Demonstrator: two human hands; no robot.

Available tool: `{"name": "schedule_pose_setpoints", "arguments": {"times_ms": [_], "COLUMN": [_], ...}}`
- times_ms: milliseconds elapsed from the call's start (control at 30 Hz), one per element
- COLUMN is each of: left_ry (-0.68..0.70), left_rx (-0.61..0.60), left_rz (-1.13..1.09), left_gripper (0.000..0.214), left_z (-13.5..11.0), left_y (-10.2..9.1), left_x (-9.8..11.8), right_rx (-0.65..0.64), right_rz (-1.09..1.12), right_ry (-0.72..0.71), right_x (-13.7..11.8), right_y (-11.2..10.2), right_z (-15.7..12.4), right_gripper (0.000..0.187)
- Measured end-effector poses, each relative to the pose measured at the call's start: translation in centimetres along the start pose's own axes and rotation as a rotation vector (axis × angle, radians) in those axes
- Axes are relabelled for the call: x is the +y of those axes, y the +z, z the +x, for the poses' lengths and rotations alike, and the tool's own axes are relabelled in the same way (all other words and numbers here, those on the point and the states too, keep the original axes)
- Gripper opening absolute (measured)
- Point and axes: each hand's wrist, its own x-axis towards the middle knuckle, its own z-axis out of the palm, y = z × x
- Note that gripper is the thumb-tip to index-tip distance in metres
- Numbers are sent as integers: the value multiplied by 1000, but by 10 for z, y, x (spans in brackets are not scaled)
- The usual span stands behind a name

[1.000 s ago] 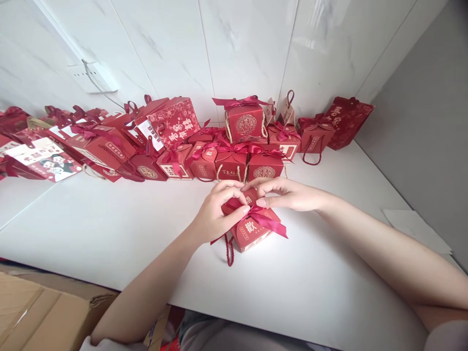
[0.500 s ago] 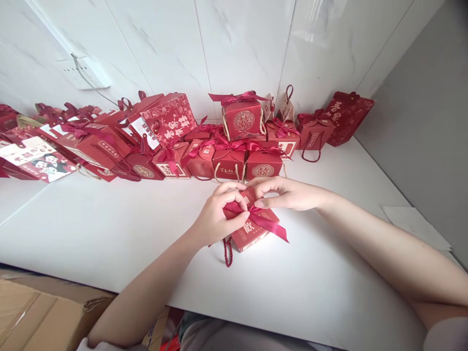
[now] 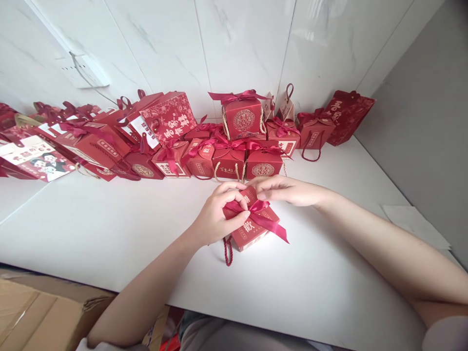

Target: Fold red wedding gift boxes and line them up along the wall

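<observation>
A small red gift box (image 3: 244,240) with gold characters on top lies on the table, tied with a crimson satin ribbon bow (image 3: 272,225). My left hand (image 3: 223,214) reaches over its left side, thumb and forefinger pinching the ribbon near the knot. Its other fingers curl over the box's far left part. My right hand (image 3: 285,190) is bent round the far right edge of the box, thumb beside the bow's loop; its fingertips are partly hidden behind the box. A dark red cord handle (image 3: 228,252) hangs out at the box's near left.
Similar red gift boxes (image 3: 228,161) with bows stand in rows along the tiled wall (image 3: 241,44). More boxes and bags (image 3: 95,146) crowd the left. A white sheet (image 3: 415,224) lies at the right, and a cardboard box (image 3: 40,312) is below the table's front edge.
My right thumb has lifted slightly away from the knot, toward the far side of the bow. My left hand keeps its pinch, and the gift box stays in place.
</observation>
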Motion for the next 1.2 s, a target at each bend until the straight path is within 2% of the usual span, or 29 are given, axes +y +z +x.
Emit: {"name": "schedule_pose_setpoints", "arguments": {"times_ms": [133, 267, 367, 500, 600, 700, 767, 900, 1200], "left_ry": [47, 53, 39, 5, -34, -82, -98, -63, 4], "left_rx": [-80, -212, -266, -292, -283, -270, -270, -270, -268], "left_rz": [-86, -192, -234, -263, -288, -279, -263, -256, -199], "left_gripper": [11, 37, 50, 42, 31, 32, 34, 31, 29], "left_z": [2, 4, 5, 4, 4, 4, 4, 5, 7], "left_y": [-9, -22, -29, -33, -34, -34, -34, -35, -35], "left_x": [-8, -16, -19, -19, -19, -20, -21, -24, -22], "right_rx": [41, 44, 28, 28, 108, 203, 220, 142, -21], "right_rz": [37, 42, 37, -8, -19, -97, -187, -274, -197], "right_ry": [12, 10, 8, 22, 47, 80, 103, 119, 110], "right_x": [-1, -3, -5, -6, -10, -20, -28, -37, -26], "right_y": [-1, -1, 0, 2, 2, 0, -2, -5, -3], "right_z": [-1, -2, -2, -2, -5, -11, -15, -19, -11], "right_gripper": [36, 41, 40, 37, 32, 30, 28, 25, 31]}}
